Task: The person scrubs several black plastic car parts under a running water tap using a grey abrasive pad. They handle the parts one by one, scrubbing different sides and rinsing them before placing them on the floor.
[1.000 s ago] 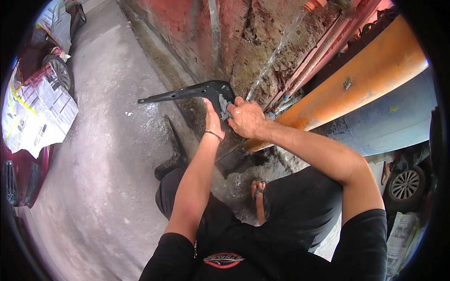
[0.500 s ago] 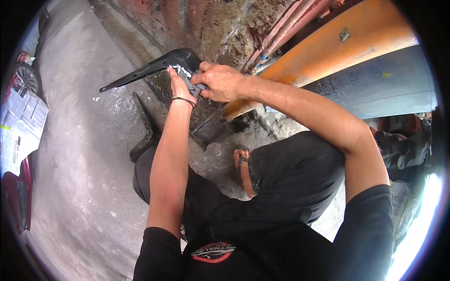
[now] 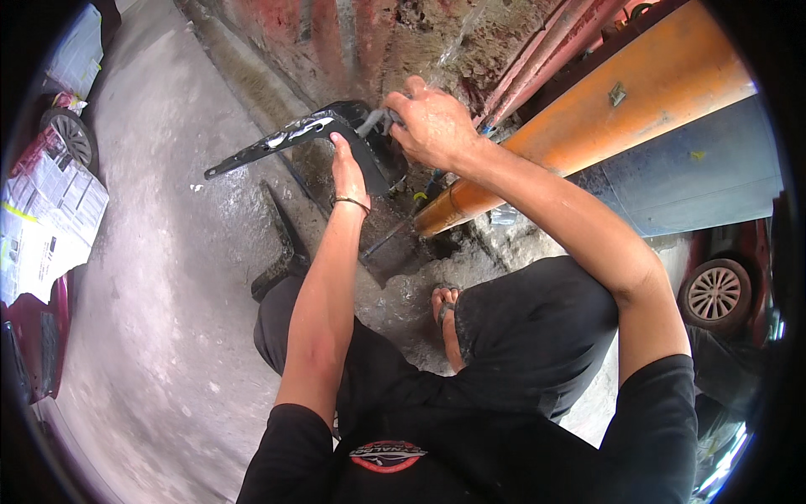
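My left hand supports a black, L-shaped plastic-looking part from below, thumb up against its face and the other fingers hidden. White suds streak the long narrow arm of the part, which points to the left. A crumpled grey cloth is pinched in my right hand, against the wider end of the black part. Both hands look wet. Below them, a second black angled part leans on the ground beside my left knee.
An orange panel and a blue-grey one reach in from the right. A rough, stained wall stands ahead. Wet concrete floor spreads left, towards newspaper-covered car parts. A car wheel shows at far right.
My right hand has moved up and right with the grey cloth, away from my left hand. The black part has turned, showing more of its suds-covered face. The view has shifted slightly.
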A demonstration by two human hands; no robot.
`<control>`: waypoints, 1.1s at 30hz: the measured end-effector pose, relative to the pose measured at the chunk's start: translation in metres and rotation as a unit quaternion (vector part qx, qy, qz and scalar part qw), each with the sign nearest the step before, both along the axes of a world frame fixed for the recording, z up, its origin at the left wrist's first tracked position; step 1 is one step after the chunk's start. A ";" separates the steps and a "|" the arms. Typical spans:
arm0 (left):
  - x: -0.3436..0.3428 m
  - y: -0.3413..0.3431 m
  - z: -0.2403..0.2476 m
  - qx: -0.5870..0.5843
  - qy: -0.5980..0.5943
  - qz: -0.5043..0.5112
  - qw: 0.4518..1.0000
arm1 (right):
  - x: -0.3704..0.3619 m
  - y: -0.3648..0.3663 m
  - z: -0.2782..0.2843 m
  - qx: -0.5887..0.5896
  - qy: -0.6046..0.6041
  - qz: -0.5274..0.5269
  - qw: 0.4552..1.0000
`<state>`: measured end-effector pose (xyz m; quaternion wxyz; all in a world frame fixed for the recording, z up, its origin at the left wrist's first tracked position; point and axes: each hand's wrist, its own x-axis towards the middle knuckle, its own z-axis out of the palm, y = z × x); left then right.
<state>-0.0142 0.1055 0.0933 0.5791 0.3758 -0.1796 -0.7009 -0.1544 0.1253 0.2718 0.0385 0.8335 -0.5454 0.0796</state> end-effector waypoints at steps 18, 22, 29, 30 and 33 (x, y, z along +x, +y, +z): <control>-0.025 0.009 0.008 -0.159 -0.190 0.042 0.968 | -0.017 0.032 -0.047 0.207 0.259 0.102 0.938; -0.014 -0.005 0.001 -0.159 -0.209 0.033 0.964 | -0.014 0.013 -0.045 0.032 0.331 0.173 0.927; -0.011 -0.005 0.003 -0.152 -0.209 0.080 0.963 | -0.009 0.025 -0.050 0.095 0.298 0.130 0.941; -0.009 -0.006 0.000 -0.147 -0.220 0.093 0.960 | -0.008 0.023 -0.052 0.067 0.291 0.135 0.945; -0.005 -0.008 0.003 -0.099 -0.252 0.101 0.957 | -0.018 0.011 -0.054 -0.022 0.265 0.155 0.951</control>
